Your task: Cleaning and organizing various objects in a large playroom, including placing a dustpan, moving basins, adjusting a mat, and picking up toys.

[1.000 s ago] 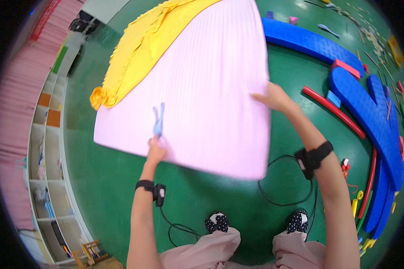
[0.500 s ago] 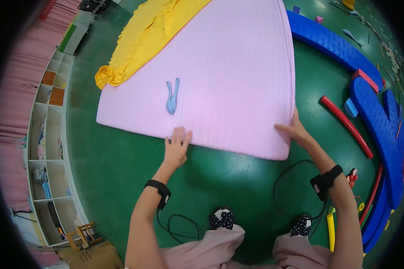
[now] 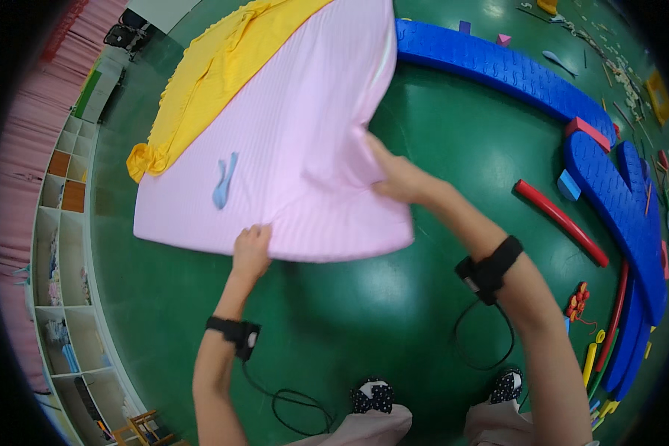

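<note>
A pink ribbed mattress [image 3: 275,163] lies on the floor in front of me. My left hand [image 3: 253,250] is closed over its near edge. Farther right, my right hand [image 3: 400,175] grips its right side, where the pink fabric bunches and bends inward; part of those fingers is hidden by the cloth. On the mattress, a little beyond my left hand, rests a light blue two-pronged plastic piece [image 3: 222,186], somewhat blurred. A yellow cloth [image 3: 208,85] with gathered edges covers the far left part of the mattress, its near corner crumpled.
Blue textured curved beams [image 3: 509,70] line the right side, with a red foam tube [image 3: 561,223] nearer me. Small blocks and sticks are scattered at far right. A white shelf unit [image 3: 52,256] stands along the left. Cables trail from my wrist bands over the green floor [image 3: 305,320].
My left hand has closed on the near edge. My right hand has moved left, pulling the mattress's right side inward and bunching its fabric. The mattress has shifted left in view.
</note>
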`<state>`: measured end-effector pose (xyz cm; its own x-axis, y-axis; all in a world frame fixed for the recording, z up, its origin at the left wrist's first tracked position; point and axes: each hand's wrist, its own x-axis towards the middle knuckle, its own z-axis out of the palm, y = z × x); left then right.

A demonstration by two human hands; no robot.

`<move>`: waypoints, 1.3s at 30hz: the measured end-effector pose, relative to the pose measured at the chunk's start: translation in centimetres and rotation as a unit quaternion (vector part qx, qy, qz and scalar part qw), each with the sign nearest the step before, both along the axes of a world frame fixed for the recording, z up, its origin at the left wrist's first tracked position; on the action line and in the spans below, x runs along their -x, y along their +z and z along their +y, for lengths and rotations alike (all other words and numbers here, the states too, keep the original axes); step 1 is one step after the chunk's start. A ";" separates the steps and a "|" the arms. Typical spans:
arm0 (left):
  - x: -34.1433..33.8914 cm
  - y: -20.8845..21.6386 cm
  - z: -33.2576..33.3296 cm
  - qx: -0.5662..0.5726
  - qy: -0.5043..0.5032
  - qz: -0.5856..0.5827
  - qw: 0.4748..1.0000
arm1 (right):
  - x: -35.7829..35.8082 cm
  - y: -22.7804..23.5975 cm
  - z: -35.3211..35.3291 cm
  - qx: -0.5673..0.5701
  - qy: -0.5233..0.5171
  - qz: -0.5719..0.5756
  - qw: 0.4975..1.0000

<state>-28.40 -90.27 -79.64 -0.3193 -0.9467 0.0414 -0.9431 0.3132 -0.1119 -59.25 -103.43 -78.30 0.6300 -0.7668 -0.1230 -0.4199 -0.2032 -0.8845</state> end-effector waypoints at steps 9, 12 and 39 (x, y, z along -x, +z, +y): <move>0.0 2.1 14.2 -0.113 0.080 -0.015 0.990 | -5.6 0.1 5.1 -0.062 0.219 0.038 0.973; 4.8 4.0 18.7 -0.185 0.115 0.007 0.976 | -4.3 -1.5 7.1 -0.037 0.279 -0.020 0.959; -2.7 1.4 25.2 -0.251 0.441 -0.039 0.861 | -4.6 -7.3 11.9 0.463 0.078 0.243 0.849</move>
